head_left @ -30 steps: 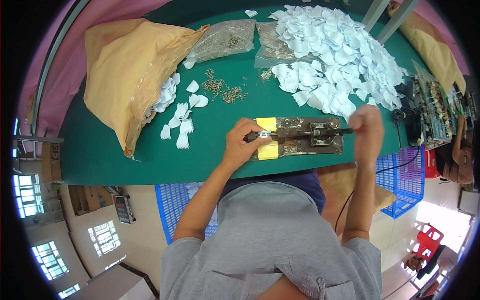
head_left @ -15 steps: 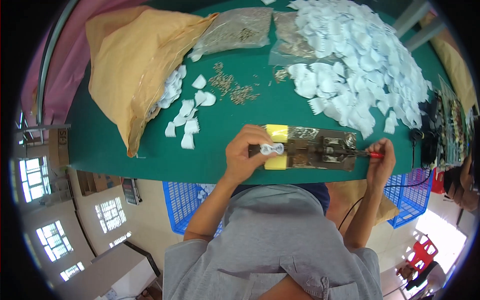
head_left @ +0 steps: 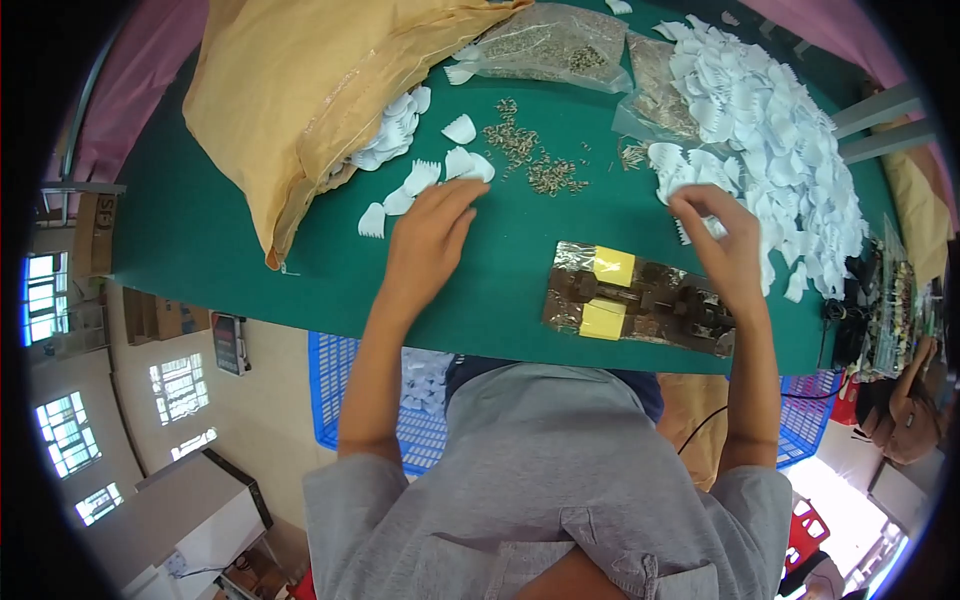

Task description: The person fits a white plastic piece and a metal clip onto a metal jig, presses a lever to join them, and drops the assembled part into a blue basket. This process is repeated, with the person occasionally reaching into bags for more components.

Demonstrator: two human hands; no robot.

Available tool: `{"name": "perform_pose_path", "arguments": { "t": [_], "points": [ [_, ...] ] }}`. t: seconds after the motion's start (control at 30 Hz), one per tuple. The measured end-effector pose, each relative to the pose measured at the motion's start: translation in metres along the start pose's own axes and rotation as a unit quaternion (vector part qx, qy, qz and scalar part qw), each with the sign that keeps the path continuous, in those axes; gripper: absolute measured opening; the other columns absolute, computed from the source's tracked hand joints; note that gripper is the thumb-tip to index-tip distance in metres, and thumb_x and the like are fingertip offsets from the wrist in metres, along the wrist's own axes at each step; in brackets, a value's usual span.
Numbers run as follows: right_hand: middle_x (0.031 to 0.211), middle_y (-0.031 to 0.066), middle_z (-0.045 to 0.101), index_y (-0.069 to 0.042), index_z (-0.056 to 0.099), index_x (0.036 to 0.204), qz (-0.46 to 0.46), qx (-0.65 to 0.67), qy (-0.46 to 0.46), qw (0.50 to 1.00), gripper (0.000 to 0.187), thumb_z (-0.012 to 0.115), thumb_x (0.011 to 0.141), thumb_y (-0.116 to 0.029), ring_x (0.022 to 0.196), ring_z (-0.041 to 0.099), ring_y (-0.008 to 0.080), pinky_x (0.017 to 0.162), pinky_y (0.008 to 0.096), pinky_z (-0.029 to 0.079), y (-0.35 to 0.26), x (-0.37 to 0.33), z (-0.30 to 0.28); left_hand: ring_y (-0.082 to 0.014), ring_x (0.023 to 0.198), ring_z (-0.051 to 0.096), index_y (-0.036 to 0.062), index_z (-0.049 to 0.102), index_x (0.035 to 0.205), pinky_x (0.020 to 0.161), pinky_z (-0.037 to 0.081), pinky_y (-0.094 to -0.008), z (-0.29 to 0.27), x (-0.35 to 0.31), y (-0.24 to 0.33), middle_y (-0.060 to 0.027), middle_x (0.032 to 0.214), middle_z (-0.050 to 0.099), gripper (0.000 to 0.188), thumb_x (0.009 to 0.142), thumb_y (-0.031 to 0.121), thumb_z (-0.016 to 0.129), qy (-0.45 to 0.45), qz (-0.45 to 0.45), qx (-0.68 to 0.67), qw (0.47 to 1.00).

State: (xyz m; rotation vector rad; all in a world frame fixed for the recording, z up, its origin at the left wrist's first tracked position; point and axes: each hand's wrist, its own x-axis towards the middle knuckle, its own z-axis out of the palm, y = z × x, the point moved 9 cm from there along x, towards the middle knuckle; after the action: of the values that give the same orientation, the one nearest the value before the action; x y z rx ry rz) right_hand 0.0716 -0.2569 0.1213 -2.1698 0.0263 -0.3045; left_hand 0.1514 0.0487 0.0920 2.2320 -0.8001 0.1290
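On the green table, my left hand [head_left: 432,238] reaches over a few white toothed pieces [head_left: 422,178], its fingers stretched out and partly covering them. My right hand [head_left: 728,238] is at the near edge of a large pile of white toothed pieces [head_left: 765,130], thumb and forefinger curled together. Whether a piece is between those fingertips is hard to see. Between my hands lies a flat brown jig [head_left: 648,300] wrapped in clear tape, with yellow pads [head_left: 612,265] and a dark metal mechanism; neither hand touches its left part.
A big tan sack [head_left: 285,110] spills white pieces at the left. Small metal parts [head_left: 550,172] lie loose beyond the jig, near clear bags [head_left: 560,50] of similar parts. A blue basket [head_left: 335,390] stands below the table edge. Cables and clutter [head_left: 885,310] are at the right.
My left hand has left the jig, where it held a white piece, and moved left to the loose pieces. My right hand has let go of the red handle and moved up to the pile.
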Motion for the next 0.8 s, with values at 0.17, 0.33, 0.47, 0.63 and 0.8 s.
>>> {"name": "perform_pose_path", "arguments": {
  "t": [0.17, 0.33, 0.47, 0.63, 0.8],
  "points": [
    [0.094, 0.0064, 0.074, 0.002, 0.073, 0.105, 0.001, -0.016, -0.104, 0.994, 0.015, 0.069, 0.1, -0.011, 0.084, 0.067, 0.012, 0.078, 0.0287, 0.054, 0.009, 0.023, 0.042, -0.0374, 0.104, 0.066, 0.0084, 0.068, 0.116, 0.085, 0.055, -0.0473, 0.045, 0.051, -0.02, -0.0116, 0.115, 0.068, 0.035, 0.084, -0.005, 0.066, -0.147, 0.153, 0.208, 0.955],
    [0.088, 0.0112, 0.077, -0.004, 0.075, 0.1, 0.012, -0.115, -0.09, 0.989, 0.017, 0.072, 0.095, -0.019, 0.078, 0.074, 0.0235, 0.07, 0.0358, 0.057, 0.023, 0.042, 0.044, -0.0392, 0.096, 0.067, 0.007, 0.066, 0.105, 0.075, 0.054, -0.0508, 0.049, 0.073, -0.023, -0.0129, 0.101, 0.063, 0.023, 0.084, -0.003, 0.066, -0.194, 0.165, 0.199, 0.946],
    [0.084, 0.01, 0.075, -0.01, 0.076, 0.099, 0.002, -0.261, 0.064, 0.963, 0.01, 0.069, 0.093, -0.015, 0.077, 0.073, 0.0308, 0.068, 0.0419, 0.056, 0.066, 0.054, -0.017, -0.0279, 0.08, 0.069, 0.0068, 0.072, 0.102, 0.067, 0.054, -0.0379, 0.015, 0.067, 0.004, -0.0101, 0.096, 0.068, 0.016, 0.087, 0.002, 0.072, -0.117, 0.101, 0.07, 0.986],
    [0.117, 0.0094, 0.07, -0.009, 0.074, 0.113, -0.034, -0.229, -0.035, 0.972, 0.023, 0.072, 0.09, -0.013, 0.105, 0.068, 0.031, 0.086, 0.0431, 0.057, 0.058, 0.053, -0.005, -0.0086, 0.081, 0.067, 0.0056, 0.079, 0.111, 0.068, 0.051, -0.024, 0.017, -0.006, 0.035, -0.0035, 0.097, 0.076, 0.019, 0.092, 0.009, 0.078, -0.084, -0.096, -0.235, 0.964],
    [0.117, 0.0079, 0.07, -0.011, 0.075, 0.111, -0.065, -0.363, -0.093, 0.925, 0.026, 0.079, 0.088, -0.023, 0.112, 0.065, 0.0296, 0.093, 0.0423, 0.056, 0.077, 0.092, 0.018, -0.0176, 0.084, 0.073, 0.0042, 0.077, 0.11, 0.074, 0.058, -0.03, 0.077, -0.053, 0.092, -0.009, 0.101, 0.076, 0.017, 0.094, 0.0, 0.074, -0.166, -0.057, -0.299, 0.938]
  ]
}}
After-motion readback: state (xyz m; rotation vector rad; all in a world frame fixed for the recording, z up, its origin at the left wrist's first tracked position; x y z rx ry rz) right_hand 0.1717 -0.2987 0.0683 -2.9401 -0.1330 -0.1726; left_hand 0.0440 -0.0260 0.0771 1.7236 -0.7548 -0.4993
